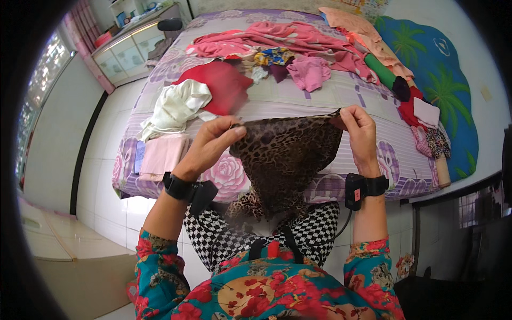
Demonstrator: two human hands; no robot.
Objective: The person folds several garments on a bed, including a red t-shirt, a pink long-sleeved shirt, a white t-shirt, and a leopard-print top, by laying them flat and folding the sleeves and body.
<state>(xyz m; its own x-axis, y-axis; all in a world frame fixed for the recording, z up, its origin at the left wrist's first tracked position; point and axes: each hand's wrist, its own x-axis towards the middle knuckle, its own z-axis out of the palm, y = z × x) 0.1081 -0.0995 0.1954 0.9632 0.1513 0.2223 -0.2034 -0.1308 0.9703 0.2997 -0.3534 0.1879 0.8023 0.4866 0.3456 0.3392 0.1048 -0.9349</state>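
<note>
A sheer leopard-print garment (292,160) hangs stretched between my two hands, above the near edge of the bed. My left hand (212,144) pinches its upper left corner between thumb and fingers. At the upper right corner, my right hand (358,132) grips the fabric the same way. The top edge is pulled nearly straight, and the lower part droops in folds in front of my checkered trousers (316,232). Left of my left hand, a folded pale pink cloth (164,156) lies on the bed, with a crumpled white garment (176,106) beyond it.
The bed (228,172) has a purple floral sheet. On it lie a red garment (224,86), a pink garment (309,73) and a rumpled pink blanket (272,38). Small folded clothes (427,112) line the right edge beside a blue palm-tree panel (448,88). A cabinet (128,52) stands back left.
</note>
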